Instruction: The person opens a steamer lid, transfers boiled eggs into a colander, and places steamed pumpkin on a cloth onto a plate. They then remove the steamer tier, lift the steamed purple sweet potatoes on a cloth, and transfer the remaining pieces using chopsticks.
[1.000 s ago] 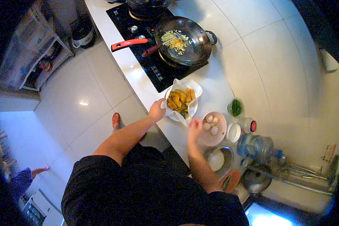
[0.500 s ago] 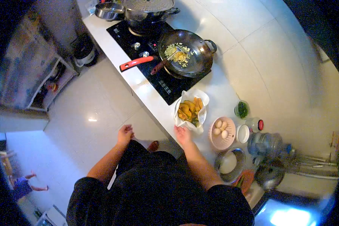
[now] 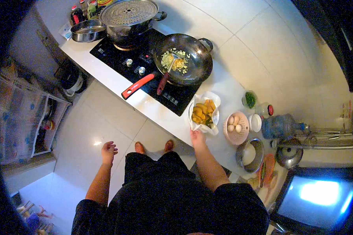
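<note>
My right hand point(image 3: 198, 138) is at the near edge of a white wavy-rimmed bowl point(image 3: 213, 129), its fingers closed on the rim and the fingertips partly hidden. Orange pumpkin slices point(image 3: 202, 111) with some green skin fill the bowl, which is on the white counter beside the cooktop. Out over the floor, my left hand point(image 3: 109, 152) hangs with loosely bent fingers apart, holding nothing. A dark wok point(image 3: 202, 66) with a red handle point(image 3: 138, 85) sits on the cooktop. Chopped pale and yellow bits point(image 3: 179, 64) lie in it, and a spatula point(image 3: 164, 81) leans across its rim.
A steamer pot point(image 3: 123, 30) and a steel pan point(image 3: 88, 36) stand at the far left. Right of the bowl are a pink basket point(image 3: 242, 138) of eggs, chopped greens point(image 3: 250, 98), a white cup point(image 3: 255, 123), a metal bowl point(image 3: 259, 156) and a large bottle point(image 3: 278, 126).
The view has turned and shifted. My left hand has swung outward, away from the counter. My right hand remains at the bowl's near edge, with its fingers now closed on the rim.
</note>
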### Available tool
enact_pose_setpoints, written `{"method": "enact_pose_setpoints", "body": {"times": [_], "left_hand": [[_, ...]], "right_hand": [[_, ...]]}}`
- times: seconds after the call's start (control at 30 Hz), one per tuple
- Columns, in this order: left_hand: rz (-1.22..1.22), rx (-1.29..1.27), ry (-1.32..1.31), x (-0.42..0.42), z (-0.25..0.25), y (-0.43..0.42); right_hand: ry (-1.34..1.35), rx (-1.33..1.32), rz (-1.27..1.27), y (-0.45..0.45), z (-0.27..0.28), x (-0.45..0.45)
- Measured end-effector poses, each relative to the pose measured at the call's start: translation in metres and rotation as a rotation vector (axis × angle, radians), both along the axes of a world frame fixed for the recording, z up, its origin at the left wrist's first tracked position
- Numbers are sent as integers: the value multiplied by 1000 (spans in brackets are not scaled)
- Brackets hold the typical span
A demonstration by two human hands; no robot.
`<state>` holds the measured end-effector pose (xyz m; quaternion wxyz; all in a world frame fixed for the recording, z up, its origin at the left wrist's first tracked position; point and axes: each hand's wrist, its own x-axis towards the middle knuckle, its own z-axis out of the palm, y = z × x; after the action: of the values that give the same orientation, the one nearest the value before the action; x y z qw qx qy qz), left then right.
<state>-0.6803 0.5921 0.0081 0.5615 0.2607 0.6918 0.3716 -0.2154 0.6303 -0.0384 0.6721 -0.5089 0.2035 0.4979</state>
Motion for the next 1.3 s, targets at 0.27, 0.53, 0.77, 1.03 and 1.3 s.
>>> {"method": "enact_pose_setpoints", "body": {"times": [0.27, 0.53, 0.77, 1.03, 1.3], "left_hand": [[91, 15, 20, 20, 20, 10], [92, -3, -21, 38, -9, -9], [98, 34, -19, 10, -5, 4], [185, 14, -4, -52, -11, 0], [188, 20, 11, -74, -23, 17]], "right_hand": [[-79, 113, -98, 91, 22, 84], [-108, 23, 170, 66, 7, 100], [-290, -113, 436, 30, 26, 12], [-840, -5, 980, 23, 72, -84], [-1019, 6, 1321, 21, 73, -111]]}}
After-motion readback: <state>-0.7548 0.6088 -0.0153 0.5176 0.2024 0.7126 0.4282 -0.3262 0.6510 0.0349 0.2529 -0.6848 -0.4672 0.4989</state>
